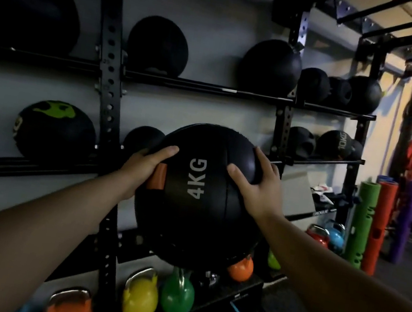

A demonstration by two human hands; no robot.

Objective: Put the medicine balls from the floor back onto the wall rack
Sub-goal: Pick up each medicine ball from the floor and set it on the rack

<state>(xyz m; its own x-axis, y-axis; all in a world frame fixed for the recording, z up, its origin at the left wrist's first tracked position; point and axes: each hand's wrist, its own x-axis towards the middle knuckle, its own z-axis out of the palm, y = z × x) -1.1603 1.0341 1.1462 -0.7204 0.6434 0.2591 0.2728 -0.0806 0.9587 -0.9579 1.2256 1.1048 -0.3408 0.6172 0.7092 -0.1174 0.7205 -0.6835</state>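
While raised in front of the wall rack, held in the air: black medicine ball marked 4KG, level with the lower rail. Gripped from both sides, left hand over the orange patch, right hand spread on the upper right. Below, on the bottom shelf: yellow kettlebell, green kettlebell.

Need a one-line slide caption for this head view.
Both hands, left hand and right hand, lift a black 4KG medicine ball toward the wall rack above coloured kettlebells.
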